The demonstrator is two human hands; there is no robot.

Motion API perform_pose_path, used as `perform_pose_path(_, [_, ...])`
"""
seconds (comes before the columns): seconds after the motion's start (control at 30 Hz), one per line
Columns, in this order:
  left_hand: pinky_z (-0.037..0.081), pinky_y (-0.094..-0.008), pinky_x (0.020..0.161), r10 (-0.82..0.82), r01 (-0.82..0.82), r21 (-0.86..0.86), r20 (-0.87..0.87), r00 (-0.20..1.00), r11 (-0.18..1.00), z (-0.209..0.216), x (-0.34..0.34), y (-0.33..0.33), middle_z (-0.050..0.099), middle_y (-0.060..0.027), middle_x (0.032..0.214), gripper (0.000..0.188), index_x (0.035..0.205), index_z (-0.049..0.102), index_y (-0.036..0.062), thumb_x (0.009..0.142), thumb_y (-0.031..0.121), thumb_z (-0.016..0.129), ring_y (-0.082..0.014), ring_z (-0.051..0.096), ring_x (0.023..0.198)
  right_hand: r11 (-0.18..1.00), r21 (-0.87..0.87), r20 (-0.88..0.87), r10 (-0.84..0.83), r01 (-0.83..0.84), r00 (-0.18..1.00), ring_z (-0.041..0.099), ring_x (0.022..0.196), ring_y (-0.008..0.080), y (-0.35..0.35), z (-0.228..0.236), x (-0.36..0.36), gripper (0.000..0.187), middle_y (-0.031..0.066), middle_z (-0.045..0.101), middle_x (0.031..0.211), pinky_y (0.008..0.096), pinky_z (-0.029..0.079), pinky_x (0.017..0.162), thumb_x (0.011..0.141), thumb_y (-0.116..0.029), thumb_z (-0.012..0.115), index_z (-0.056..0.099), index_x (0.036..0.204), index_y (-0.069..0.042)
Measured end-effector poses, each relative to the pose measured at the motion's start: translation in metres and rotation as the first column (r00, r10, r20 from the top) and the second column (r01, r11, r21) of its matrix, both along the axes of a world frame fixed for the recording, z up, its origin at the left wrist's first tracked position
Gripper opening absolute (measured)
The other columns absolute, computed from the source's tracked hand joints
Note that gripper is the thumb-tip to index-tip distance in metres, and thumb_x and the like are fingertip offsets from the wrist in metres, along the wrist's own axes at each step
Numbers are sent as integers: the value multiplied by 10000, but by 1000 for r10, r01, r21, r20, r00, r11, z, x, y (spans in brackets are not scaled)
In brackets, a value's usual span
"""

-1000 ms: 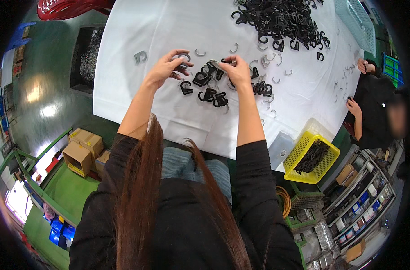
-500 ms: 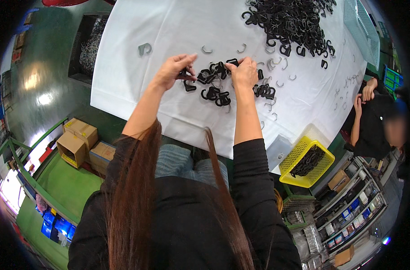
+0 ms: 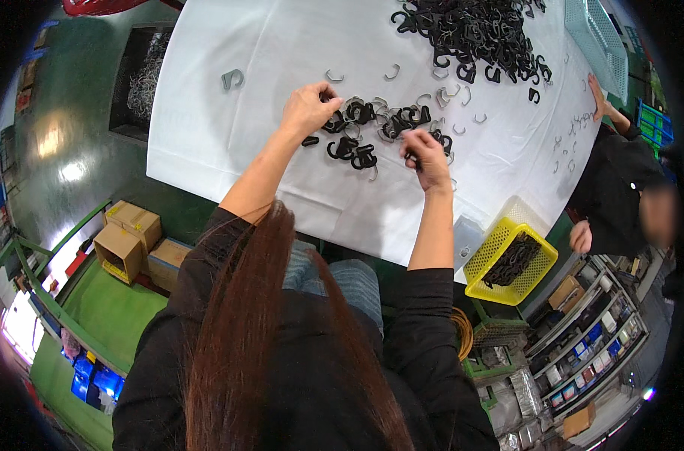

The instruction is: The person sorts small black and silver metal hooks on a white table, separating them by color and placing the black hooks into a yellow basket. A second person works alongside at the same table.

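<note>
the hooks (image 3: 363, 157) are black, the tabletop (image 3: 206, 128) white, one basket (image 3: 536, 272) yellow, another tub (image 3: 599, 45) pale blue.

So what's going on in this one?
A person sorts through nothing fast here: at a white-covered table, their right hand, somewhat blurred, has its fingers curled around a dark piece. The left hand is by a cluster of black hooks; its grip is unclear. A larger heap of black hooks lies farther off, with loose metal hooks nearby. A yellow basket holds dark pieces, and a co-worker's hand is at the right.
</note>
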State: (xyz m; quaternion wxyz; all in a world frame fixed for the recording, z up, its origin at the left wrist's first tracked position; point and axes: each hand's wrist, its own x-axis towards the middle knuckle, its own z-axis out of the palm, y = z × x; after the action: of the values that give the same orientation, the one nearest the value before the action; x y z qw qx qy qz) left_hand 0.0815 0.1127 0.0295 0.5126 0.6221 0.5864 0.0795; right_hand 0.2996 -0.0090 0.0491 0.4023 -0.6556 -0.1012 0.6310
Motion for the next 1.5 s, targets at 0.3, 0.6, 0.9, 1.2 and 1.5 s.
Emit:
perform_pose_path(0.3, [489,-412,689,-88,219,272,-423,902,937,9,11,-97,537,-82,975,361,953,546,94,693,238,750,-284,583,881,832,-362,781,517,-420,351,623,844,278,-15,-16,-82,391,98,622,979,404,480,691,622,-342,793,612,857,-88])
perform_pose_path(0.6, [476,-402,661,-66,174,326,-317,946,929,-8,8,-108,595,-67,846,381,969,518,87,689,208,748,-265,586,847,983,-77,388,183,-167,903,443,534,28,-41,-18,-12,207,-46,568,659,182,315,458,720,-223,774,648,815,-89])
perform_pose_path(0.9, [463,-406,696,111,27,390,-326,939,921,-12,33,-125,624,-93,843,390,943,541,78,683,271,760,-294,597,830,997,-74,94,-13,20,995,456,541,20,-89,12,19,204,-53,561,712,154,291,408,759,-210,745,617,880,-108])
perform_pose_path(1.2, [489,-344,662,-187,213,-187,146,971,959,21,104,-156,654,-102,783,360,876,593,13,711,295,745,-220,623,741,875,59,138,-484,481,864,459,551,21,-244,67,110,165,-51,574,721,160,284,421,779,-183,716,613,881,-105])
perform_pose_path(1.5, [378,-415,971,-474,444,182,468,745,877,106,346,-319,513,-210,1179,667,1210,475,13,700,354,736,-342,468,1129,806,-15,938,-193,591,287,533,981,269,-350,105,228,607,158,552,1088,379,431,759,736,-403,733,531,1164,-23])
